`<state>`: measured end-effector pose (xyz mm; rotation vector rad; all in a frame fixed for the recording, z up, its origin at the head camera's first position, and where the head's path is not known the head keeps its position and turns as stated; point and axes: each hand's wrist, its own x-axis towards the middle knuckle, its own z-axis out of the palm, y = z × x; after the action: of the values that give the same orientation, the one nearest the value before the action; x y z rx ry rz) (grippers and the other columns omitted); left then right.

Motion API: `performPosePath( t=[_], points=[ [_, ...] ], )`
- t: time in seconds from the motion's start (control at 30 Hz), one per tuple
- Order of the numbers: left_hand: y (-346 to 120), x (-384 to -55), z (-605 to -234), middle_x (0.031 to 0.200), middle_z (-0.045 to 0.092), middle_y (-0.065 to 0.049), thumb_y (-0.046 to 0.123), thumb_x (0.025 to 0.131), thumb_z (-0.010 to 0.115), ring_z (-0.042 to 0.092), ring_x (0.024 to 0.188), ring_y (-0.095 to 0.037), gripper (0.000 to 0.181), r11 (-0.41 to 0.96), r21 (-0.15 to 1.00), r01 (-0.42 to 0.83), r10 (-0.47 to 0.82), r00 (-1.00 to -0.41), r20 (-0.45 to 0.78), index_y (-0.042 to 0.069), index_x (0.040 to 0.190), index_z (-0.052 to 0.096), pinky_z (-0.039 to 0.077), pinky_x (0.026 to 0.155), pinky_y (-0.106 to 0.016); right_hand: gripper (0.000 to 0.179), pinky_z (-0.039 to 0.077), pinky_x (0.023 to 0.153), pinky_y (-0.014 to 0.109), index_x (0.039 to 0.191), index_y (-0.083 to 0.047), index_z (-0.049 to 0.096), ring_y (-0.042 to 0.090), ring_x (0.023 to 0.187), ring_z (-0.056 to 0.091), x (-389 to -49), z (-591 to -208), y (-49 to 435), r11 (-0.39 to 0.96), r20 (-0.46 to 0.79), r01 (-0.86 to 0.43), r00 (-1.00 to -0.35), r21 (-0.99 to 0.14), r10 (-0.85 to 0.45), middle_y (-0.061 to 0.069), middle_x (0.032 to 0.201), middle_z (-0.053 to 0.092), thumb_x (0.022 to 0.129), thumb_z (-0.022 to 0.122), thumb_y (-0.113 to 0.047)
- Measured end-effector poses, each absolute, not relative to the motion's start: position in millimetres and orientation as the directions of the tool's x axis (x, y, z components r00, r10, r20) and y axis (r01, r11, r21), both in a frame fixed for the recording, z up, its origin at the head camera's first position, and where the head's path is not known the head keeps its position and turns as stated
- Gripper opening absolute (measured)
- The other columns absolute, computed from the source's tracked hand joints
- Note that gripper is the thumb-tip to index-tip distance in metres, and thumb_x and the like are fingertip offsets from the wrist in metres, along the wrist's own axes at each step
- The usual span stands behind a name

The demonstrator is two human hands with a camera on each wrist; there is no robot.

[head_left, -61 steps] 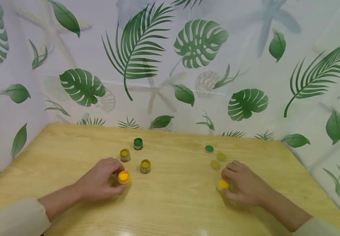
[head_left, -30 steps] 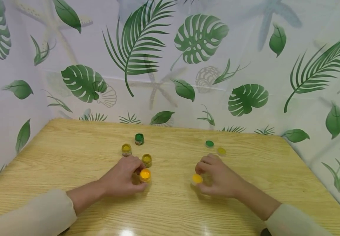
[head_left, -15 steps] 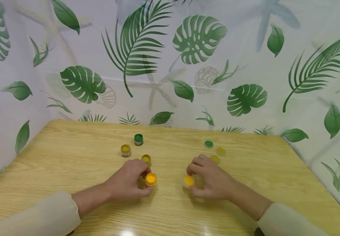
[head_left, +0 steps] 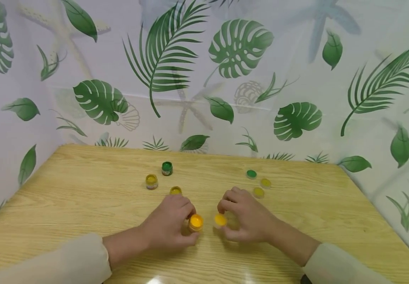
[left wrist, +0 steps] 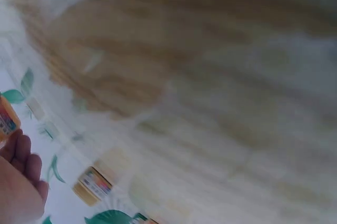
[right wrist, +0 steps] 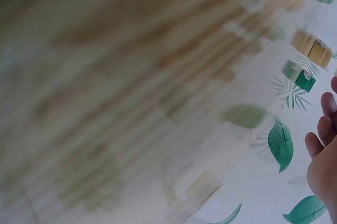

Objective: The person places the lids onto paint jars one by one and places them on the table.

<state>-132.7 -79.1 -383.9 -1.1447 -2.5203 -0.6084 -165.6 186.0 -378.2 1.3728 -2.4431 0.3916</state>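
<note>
My left hand (head_left: 169, 223) pinches a small open paint jar (head_left: 196, 223) of bright orange-yellow paint between thumb and fingers, near the middle of the table. Just to its right, my right hand (head_left: 248, 217) pinches a round yellow lid (head_left: 220, 220) by its edge. A narrow gap separates lid and jar. In the left wrist view, the held jar (left wrist: 7, 121) shows a printed label above the curled fingers. At its border, the right wrist view catches part of my right hand (right wrist: 327, 155); the lid is out of that view.
Behind my left hand stand open jars: a green one (head_left: 167, 168), a mustard one (head_left: 151, 181) and another mustard one (head_left: 176, 191), partly hidden. Beyond my right hand lie a green lid (head_left: 251, 174) and two mustard lids, one (head_left: 266, 183) farther back. A leaf-printed sheet (head_left: 190, 79) walls the table's back.
Both hands have come from the sides towards each other, the left carrying the orange-yellow jar rightward, the right carrying the yellow lid leftward. The other jars and lids stay put.
</note>
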Motion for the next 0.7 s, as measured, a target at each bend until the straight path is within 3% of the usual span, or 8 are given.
performPosePath(
  t=[0.13, 0.33, 0.7],
  points=[
    [-73, -129, -384, 0.086, 0.059, 0.008, 0.038, 0.075, 0.075, 0.049, 0.083, -0.011, 0.027, 0.62, 0.191, 0.761, 0.619, -0.623, 0.477, 0.016, 0.088, 0.065, 0.043, 0.082, -0.032, 0.023, 0.034, 0.071, 0.024, 0.09, -0.023, 0.059, 0.007, 0.078, 0.039, -165, -379, 184, 0.501, 0.424, -0.864, -0.473, -0.05, -0.773, -0.007, 0.088, 0.055, 0.074, 0.069, -0.037],
    [-74, -128, -389, 0.089, 0.056, 0.007, 0.041, 0.074, 0.078, 0.047, 0.086, -0.012, 0.031, 0.662, 0.216, 0.718, 0.573, -0.67, 0.471, 0.017, 0.089, 0.065, 0.043, 0.087, -0.035, 0.023, 0.033, 0.071, 0.024, 0.089, -0.022, 0.058, 0.007, 0.076, 0.038, -162, -380, 179, 0.488, 0.466, -0.871, -0.455, -0.057, -0.759, -0.007, 0.085, 0.054, 0.073, 0.068, -0.036],
    [-74, -134, -394, 0.085, 0.049, 0.008, 0.046, 0.075, 0.073, 0.039, 0.083, -0.012, 0.033, 0.682, 0.182, 0.708, 0.571, -0.672, 0.471, 0.018, 0.087, 0.06, 0.035, 0.083, -0.032, 0.026, 0.035, 0.067, 0.024, 0.087, -0.018, 0.058, 0.008, 0.071, 0.041, -166, -382, 166, 0.455, 0.515, -0.89, -0.38, 0.021, -0.768, -0.005, 0.08, 0.055, 0.075, 0.068, -0.039]
  ],
)
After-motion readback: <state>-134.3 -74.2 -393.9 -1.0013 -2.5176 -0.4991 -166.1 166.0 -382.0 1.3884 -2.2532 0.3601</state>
